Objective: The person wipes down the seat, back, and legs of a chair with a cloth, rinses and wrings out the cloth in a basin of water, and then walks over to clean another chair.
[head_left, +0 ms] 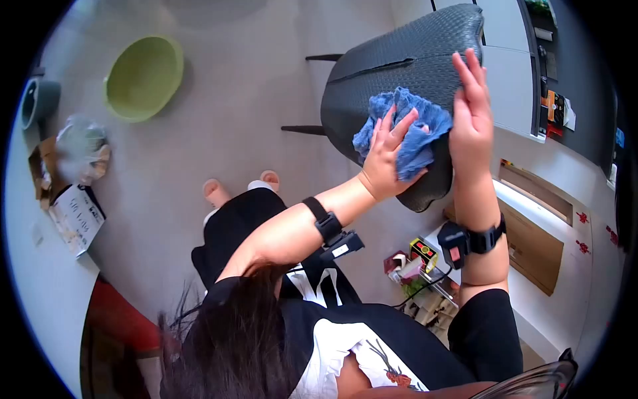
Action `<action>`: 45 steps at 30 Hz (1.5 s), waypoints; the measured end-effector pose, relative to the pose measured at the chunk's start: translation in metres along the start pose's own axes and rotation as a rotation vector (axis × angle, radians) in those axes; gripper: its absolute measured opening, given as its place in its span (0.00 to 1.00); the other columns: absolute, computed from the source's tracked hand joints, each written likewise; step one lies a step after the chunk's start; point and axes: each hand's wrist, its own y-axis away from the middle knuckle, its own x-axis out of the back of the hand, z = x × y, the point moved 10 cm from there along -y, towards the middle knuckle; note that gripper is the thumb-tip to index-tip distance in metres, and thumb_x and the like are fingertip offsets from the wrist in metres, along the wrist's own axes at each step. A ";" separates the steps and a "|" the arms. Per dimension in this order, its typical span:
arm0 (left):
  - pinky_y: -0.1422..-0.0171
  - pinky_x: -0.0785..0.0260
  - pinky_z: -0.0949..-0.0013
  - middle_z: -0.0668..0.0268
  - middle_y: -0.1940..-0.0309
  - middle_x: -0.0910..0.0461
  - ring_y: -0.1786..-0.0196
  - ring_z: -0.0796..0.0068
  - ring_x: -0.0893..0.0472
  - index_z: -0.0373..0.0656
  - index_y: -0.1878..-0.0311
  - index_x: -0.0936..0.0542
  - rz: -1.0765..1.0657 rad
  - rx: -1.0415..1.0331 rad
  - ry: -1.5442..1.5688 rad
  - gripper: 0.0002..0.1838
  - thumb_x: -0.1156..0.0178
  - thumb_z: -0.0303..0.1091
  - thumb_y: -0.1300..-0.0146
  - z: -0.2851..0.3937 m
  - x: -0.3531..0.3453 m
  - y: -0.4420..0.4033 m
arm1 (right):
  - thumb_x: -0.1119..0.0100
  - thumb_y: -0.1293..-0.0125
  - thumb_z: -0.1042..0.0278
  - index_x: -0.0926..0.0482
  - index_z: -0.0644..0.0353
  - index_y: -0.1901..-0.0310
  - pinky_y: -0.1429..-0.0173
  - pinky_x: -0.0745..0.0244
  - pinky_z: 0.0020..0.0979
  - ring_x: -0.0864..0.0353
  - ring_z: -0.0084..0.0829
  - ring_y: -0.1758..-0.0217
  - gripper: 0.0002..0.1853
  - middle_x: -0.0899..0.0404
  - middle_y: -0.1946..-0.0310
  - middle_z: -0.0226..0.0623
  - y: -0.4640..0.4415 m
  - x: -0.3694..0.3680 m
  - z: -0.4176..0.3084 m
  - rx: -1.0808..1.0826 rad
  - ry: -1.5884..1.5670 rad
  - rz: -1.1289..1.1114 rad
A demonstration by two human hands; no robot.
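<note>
While the left hand (385,166) lies spread-fingered and unclenched on a crumpled blue cloth (428,123), that cloth rests on the near part of a dark grey chair (392,76) with a textured, woven-looking surface. Flat and straight-fingered, the right hand (472,130) is set along the chair's edge beside the cloth, gripping nothing visible; a round light-green basin (144,78) stands on the pale floor (232,100), well apart

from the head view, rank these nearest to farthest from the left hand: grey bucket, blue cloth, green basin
1. Blue cloth: directly under the left hand, against the dark chair.
2. Green basin: on the floor, toward the picture's upper left.
3. Grey bucket: beyond the basin, at the far left edge.
</note>
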 end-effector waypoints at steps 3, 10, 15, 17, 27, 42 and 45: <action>0.31 0.43 0.51 0.56 0.37 0.30 0.35 0.46 0.33 0.44 0.37 0.30 0.063 -0.209 -0.171 0.34 0.34 0.34 0.51 -0.051 -0.008 0.025 | 0.62 0.36 0.82 0.26 0.59 0.41 0.22 0.62 0.39 0.41 0.33 0.27 0.24 0.34 0.33 0.41 0.000 0.000 -0.007 0.035 -0.033 -0.017; 0.40 0.34 0.61 0.50 0.48 0.22 0.44 0.55 0.23 0.34 0.41 0.27 0.307 1.182 0.420 0.27 0.51 0.49 0.30 -0.338 -0.036 0.129 | 0.66 0.38 0.82 0.29 0.68 0.39 0.23 0.57 0.35 0.43 0.36 0.26 0.26 0.34 0.34 0.45 0.004 0.006 -0.002 -0.131 -0.147 0.044; 0.40 0.34 0.61 0.50 0.53 0.20 0.46 0.58 0.22 0.34 0.46 0.24 0.242 1.018 0.384 0.28 0.51 0.52 0.31 -0.272 -0.028 0.080 | 0.66 0.37 0.82 0.30 0.67 0.38 0.22 0.60 0.36 0.46 0.37 0.25 0.26 0.36 0.32 0.44 0.004 0.006 -0.003 -0.118 -0.097 0.035; 0.45 0.32 0.63 0.53 0.59 0.18 0.51 0.62 0.20 0.35 0.54 0.22 0.170 0.868 0.465 0.21 0.47 0.47 0.31 -0.204 -0.022 0.035 | 0.66 0.37 0.82 0.31 0.66 0.37 0.22 0.62 0.36 0.47 0.36 0.24 0.26 0.37 0.32 0.44 0.006 0.006 -0.002 -0.132 -0.125 0.053; 0.30 0.44 0.49 0.59 0.35 0.32 0.33 0.44 0.35 0.46 0.39 0.28 -0.077 -0.157 0.240 0.30 0.35 0.42 0.46 0.004 0.007 -0.075 | 0.71 0.27 0.40 0.49 0.67 0.28 0.22 0.62 0.38 0.54 0.37 0.23 0.38 0.50 0.26 0.43 0.018 0.006 0.013 -0.254 -0.448 0.140; 0.39 0.35 0.61 0.49 0.46 0.23 0.42 0.55 0.25 0.33 0.42 0.27 -0.004 1.036 0.394 0.31 0.48 0.54 0.33 -0.404 -0.040 0.107 | 0.77 0.28 0.37 0.44 0.61 0.29 0.22 0.55 0.40 0.50 0.36 0.23 0.38 0.50 0.26 0.41 0.023 0.043 -0.020 -0.353 -0.170 0.369; 0.37 0.36 0.59 0.49 0.43 0.25 0.40 0.57 0.26 0.26 0.40 0.30 0.002 1.482 0.755 0.43 0.55 0.65 0.33 -0.439 -0.072 0.167 | 0.80 0.28 0.39 0.44 0.61 0.29 0.22 0.56 0.39 0.52 0.35 0.23 0.37 0.50 0.26 0.41 0.017 0.041 -0.018 -0.344 -0.127 0.347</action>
